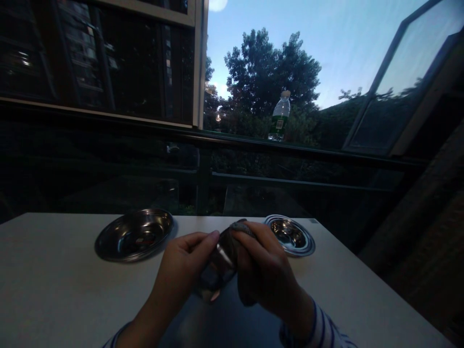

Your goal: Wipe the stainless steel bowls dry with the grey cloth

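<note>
The 1 view, worn on the head, looks forward and down from the near side of the surface (54, 285). The left hand (184, 256) and right hand (266, 261) sit close to it, low and near the middle, with the forearms (148, 307) coming in from the bottom edge. The surface's far edge crosses somewhat below mid-height. Above that, the view takes in the window (198, 63) and, much farther off, trees (268, 67) and sky (344, 43).

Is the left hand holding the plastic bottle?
No, the left hand holds a metal vessel, and the bottle stands on the window ledge.
</note>
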The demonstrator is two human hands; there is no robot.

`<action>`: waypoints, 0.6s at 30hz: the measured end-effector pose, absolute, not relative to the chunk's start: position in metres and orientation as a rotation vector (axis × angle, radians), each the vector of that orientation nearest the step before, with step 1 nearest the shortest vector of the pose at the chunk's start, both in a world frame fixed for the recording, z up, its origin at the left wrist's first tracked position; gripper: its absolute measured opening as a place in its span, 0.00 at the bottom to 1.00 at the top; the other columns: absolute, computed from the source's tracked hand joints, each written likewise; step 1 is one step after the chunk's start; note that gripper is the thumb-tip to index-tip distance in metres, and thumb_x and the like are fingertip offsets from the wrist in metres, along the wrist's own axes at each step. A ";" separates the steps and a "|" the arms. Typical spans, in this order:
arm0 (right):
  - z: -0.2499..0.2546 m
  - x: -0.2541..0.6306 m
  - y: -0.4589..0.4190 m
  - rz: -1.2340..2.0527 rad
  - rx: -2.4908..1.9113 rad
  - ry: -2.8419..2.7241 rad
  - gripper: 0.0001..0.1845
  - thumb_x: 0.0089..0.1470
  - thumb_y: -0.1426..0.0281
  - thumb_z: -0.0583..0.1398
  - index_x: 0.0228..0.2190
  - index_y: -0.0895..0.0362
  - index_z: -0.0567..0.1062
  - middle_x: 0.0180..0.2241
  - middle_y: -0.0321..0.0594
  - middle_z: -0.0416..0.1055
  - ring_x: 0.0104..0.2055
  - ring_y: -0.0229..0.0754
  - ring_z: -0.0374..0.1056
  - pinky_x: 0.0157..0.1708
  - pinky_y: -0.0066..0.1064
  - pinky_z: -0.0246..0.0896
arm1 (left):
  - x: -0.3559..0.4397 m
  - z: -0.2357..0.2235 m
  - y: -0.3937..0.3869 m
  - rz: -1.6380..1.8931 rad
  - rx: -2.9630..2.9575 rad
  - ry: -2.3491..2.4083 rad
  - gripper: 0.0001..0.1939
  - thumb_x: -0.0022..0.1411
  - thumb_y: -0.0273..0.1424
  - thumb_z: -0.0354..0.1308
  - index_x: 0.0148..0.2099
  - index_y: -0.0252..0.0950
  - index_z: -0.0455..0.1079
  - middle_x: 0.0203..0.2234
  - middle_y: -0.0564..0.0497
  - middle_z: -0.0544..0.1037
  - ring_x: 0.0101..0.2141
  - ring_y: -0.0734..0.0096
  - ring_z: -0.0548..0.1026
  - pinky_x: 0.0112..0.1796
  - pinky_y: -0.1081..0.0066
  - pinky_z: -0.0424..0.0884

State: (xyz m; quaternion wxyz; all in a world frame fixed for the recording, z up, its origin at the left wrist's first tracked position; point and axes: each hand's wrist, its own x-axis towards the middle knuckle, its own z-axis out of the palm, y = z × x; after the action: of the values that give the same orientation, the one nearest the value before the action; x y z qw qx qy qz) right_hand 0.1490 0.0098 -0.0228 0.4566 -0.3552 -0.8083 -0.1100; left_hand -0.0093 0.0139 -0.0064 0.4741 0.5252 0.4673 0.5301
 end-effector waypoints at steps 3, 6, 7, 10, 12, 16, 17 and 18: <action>-0.023 0.155 0.017 -0.260 -0.975 -1.883 0.15 0.56 0.75 0.50 0.43 0.59 0.70 0.43 0.49 0.67 0.45 0.44 0.64 0.44 0.40 0.64 | -0.010 -0.006 0.016 1.291 1.253 1.135 0.12 0.47 0.39 0.61 0.24 0.35 0.76 0.17 0.52 0.77 0.21 0.71 0.73 0.23 0.76 0.65; -0.024 0.152 0.013 -0.272 -0.922 -1.920 0.15 0.56 0.75 0.51 0.45 0.59 0.69 0.44 0.49 0.66 0.46 0.45 0.63 0.44 0.41 0.64 | -0.011 -0.008 0.018 1.299 1.248 1.145 0.12 0.48 0.39 0.62 0.25 0.35 0.76 0.18 0.53 0.78 0.21 0.73 0.73 0.23 0.76 0.66; -0.025 0.149 0.010 -0.284 -0.872 -1.961 0.15 0.56 0.74 0.51 0.45 0.59 0.69 0.45 0.49 0.66 0.46 0.46 0.63 0.45 0.42 0.63 | -0.012 -0.009 0.018 1.301 1.251 1.145 0.12 0.48 0.40 0.62 0.25 0.35 0.76 0.18 0.53 0.77 0.21 0.72 0.73 0.24 0.76 0.66; -0.025 0.145 0.004 -0.319 -0.729 -2.094 0.17 0.55 0.73 0.54 0.46 0.60 0.68 0.46 0.49 0.66 0.49 0.48 0.61 0.47 0.44 0.61 | -0.013 -0.010 0.018 1.307 1.262 1.133 0.11 0.48 0.39 0.62 0.25 0.36 0.76 0.18 0.53 0.78 0.23 0.71 0.74 0.26 0.76 0.67; -0.024 0.147 0.005 -0.310 -0.733 -2.098 0.16 0.55 0.73 0.54 0.46 0.60 0.68 0.47 0.49 0.66 0.49 0.48 0.61 0.48 0.44 0.60 | -0.013 -0.009 0.018 1.306 1.258 1.124 0.11 0.48 0.39 0.62 0.25 0.36 0.76 0.18 0.53 0.78 0.23 0.72 0.74 0.25 0.76 0.67; -0.023 0.157 0.017 -0.236 -0.948 -1.924 0.16 0.56 0.75 0.50 0.45 0.60 0.70 0.45 0.49 0.67 0.47 0.44 0.63 0.46 0.39 0.63 | -0.013 -0.006 0.017 1.296 1.226 1.131 0.11 0.47 0.39 0.63 0.26 0.36 0.76 0.19 0.53 0.79 0.22 0.72 0.74 0.22 0.77 0.66; -0.022 0.158 0.020 -0.226 -0.985 -1.891 0.16 0.56 0.75 0.50 0.44 0.60 0.70 0.45 0.49 0.67 0.47 0.44 0.63 0.46 0.39 0.63 | -0.013 -0.006 0.017 1.294 1.220 1.135 0.11 0.46 0.39 0.63 0.26 0.36 0.76 0.18 0.52 0.79 0.21 0.72 0.74 0.22 0.77 0.66; -0.023 0.158 0.020 -0.225 -1.001 -1.872 0.16 0.56 0.75 0.49 0.44 0.61 0.70 0.44 0.49 0.67 0.47 0.44 0.64 0.46 0.39 0.63 | -0.013 -0.005 0.016 1.293 1.217 1.139 0.11 0.46 0.39 0.63 0.25 0.35 0.76 0.18 0.52 0.78 0.21 0.72 0.74 0.21 0.77 0.66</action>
State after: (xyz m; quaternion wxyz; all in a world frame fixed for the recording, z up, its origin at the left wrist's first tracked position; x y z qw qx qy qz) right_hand 0.1577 0.0203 -0.0225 0.4823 -0.4106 -0.7683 -0.0922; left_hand -0.0130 0.0164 -0.0048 0.4935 0.5020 0.4695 0.5330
